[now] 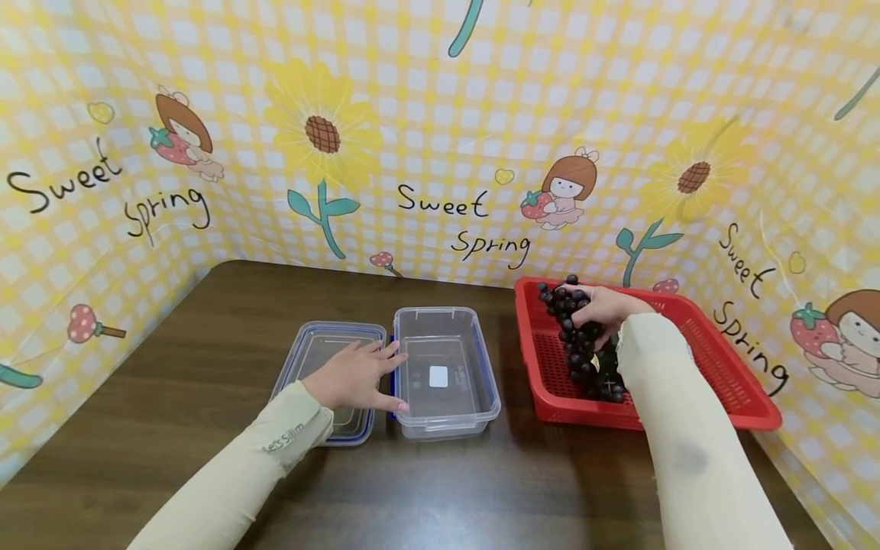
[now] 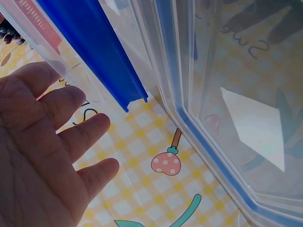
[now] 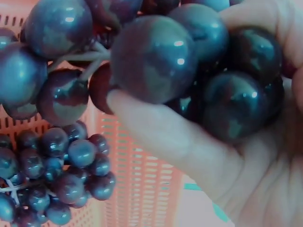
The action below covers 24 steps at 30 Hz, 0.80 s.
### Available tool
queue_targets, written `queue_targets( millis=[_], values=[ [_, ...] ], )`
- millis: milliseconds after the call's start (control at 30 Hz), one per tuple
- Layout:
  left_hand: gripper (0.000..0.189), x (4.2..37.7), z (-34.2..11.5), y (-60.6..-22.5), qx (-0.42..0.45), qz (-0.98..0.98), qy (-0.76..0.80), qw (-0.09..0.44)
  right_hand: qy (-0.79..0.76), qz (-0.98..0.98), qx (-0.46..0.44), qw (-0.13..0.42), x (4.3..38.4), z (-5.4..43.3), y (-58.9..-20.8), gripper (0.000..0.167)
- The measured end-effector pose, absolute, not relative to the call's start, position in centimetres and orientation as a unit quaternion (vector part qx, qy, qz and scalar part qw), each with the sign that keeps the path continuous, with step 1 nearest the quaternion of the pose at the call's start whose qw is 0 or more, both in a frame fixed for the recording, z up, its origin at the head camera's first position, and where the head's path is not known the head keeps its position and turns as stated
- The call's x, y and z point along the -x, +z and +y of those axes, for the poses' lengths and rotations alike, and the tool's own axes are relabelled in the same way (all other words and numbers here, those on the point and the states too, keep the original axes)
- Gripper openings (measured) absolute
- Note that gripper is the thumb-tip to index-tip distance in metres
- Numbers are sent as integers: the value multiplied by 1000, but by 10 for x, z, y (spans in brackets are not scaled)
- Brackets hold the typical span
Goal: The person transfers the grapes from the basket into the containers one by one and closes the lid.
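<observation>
My right hand grips a bunch of dark grapes over the left side of the red basket. In the right wrist view, the thumb lies along the held grapes, and a second bunch sits lower, against the basket's mesh. With its fingers spread, my left hand reaches over the lid to the left rim of a clear plastic box. The left wrist view has these fingers beside a blue latch, holding nothing. Inside the box, a white label shows on its bottom.
The box stands without its lid on a dark wooden table; the blue-edged lid lies flat at its left. A yellow checked cloth with printed flowers hangs behind the table and along its sides, close to the basket's back edge.
</observation>
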<state>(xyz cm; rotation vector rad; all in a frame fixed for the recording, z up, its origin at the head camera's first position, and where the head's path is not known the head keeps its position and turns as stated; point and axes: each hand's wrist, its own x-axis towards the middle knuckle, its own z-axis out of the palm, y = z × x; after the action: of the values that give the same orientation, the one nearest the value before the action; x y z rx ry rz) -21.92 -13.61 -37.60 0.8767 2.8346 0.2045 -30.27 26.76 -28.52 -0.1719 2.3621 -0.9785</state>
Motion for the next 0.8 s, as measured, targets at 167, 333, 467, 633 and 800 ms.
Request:
queue_targets(
  millis=[167,333,467,633,800],
  values=[
    [87,219,-138,-377,-290,951,73,82,-401,869,19,290,304,259,-274,86],
    [87,221,-138,-377,-293,950,70,79,-425,859,-18,287,302,249,-265,88],
    [88,222,-138,-378,-295,950,67,79,-433,853,-38,288,301,241,-256,89],
    [88,221,-138,-380,-296,949,72,80,-440,849,-37,290,299,228,-246,88],
    [88,220,-137,-380,-297,949,75,77,-437,851,-26,289,297,212,-237,89]
  ],
)
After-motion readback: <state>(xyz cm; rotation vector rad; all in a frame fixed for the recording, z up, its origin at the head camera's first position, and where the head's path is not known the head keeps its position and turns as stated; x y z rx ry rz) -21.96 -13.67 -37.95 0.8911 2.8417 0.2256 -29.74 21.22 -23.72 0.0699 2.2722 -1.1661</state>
